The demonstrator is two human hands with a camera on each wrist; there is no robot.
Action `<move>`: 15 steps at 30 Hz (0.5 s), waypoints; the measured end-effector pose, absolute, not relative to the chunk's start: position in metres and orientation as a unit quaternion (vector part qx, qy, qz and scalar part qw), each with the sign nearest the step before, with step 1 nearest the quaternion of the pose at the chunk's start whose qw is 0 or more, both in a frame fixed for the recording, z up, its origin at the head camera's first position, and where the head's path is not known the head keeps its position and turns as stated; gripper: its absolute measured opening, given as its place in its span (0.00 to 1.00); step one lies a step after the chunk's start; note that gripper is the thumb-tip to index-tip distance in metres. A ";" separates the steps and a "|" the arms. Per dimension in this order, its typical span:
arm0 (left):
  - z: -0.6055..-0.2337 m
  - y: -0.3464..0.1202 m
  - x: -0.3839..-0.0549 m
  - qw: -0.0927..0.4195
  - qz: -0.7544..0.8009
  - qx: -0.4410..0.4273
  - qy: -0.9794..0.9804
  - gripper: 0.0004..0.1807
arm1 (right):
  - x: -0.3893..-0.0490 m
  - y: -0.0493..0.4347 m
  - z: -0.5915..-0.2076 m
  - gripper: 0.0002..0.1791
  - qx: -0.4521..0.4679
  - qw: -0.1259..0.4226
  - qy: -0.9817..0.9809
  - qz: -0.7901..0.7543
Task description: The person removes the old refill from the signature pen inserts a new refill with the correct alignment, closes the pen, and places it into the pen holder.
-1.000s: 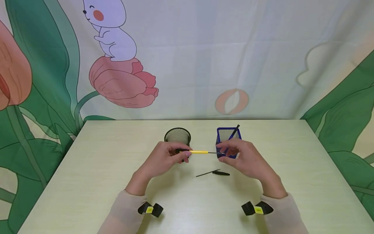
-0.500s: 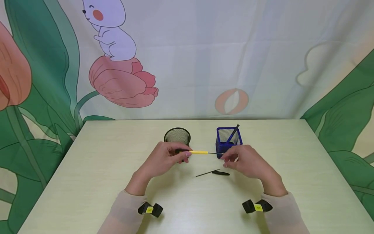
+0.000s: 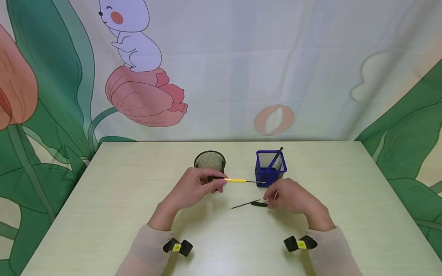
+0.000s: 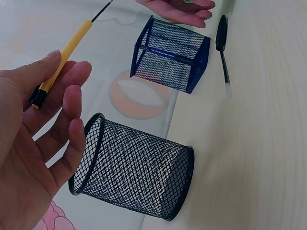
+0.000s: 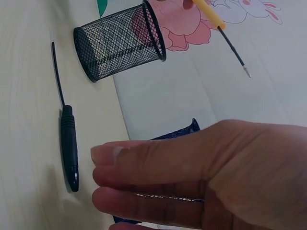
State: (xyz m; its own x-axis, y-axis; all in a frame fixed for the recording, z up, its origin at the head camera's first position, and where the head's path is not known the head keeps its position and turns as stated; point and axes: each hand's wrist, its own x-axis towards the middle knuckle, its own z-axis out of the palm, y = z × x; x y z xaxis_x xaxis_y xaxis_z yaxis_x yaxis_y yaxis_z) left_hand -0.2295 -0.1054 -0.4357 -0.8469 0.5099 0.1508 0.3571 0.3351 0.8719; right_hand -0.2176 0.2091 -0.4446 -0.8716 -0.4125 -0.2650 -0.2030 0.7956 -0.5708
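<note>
My left hand (image 3: 197,188) pinches a yellow pen (image 3: 236,180) by its black end, above the table. From the barrel sticks a thin dark refill with a metal tip (image 5: 247,72), pointing right. My right hand (image 3: 291,195) hovers low, fingers loosely bent and nothing seen between them. Its fingertips overlap one end of a black tapered pen piece (image 3: 259,204) in the head view; the right wrist view shows them apart. Against that piece lies a thin dark refill (image 5: 58,74). Part of the left fingers is hidden behind the pen in the left wrist view.
Behind my left hand stands a round black mesh pen holder (image 3: 209,159). A square blue mesh holder (image 3: 261,177) is just beyond my right hand, with a dark pen (image 3: 277,156) leaning inside. A printed curtain (image 3: 221,69) hangs along the table's back edge.
My right hand has drawn away from the refill tip, lowering toward the black pen piece, which uncovers the blue holder. The left hand stays put with the yellow pen.
</note>
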 end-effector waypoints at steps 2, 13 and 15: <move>-0.436 -0.105 -0.229 0.075 0.511 0.266 0.814 0.10 | -0.219 0.209 -0.447 0.08 -0.167 0.192 0.929 -0.268; -0.436 -0.106 -0.230 0.073 0.510 0.265 0.815 0.09 | -0.220 0.204 -0.459 0.07 -0.153 0.185 0.942 -0.233; -0.436 -0.105 -0.230 0.074 0.511 0.267 0.814 0.09 | -0.221 0.203 -0.460 0.06 -0.152 0.181 0.944 -0.229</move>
State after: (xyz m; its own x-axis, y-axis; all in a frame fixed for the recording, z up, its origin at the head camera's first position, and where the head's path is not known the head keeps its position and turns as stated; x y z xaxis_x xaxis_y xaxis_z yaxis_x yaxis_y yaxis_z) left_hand -0.2300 -0.1052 -0.4360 -0.8468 0.5097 0.1524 0.3588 0.3358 0.8709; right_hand -0.2208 0.2027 -0.4604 -0.8881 -0.3700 -0.2727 -0.2040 0.8490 -0.4875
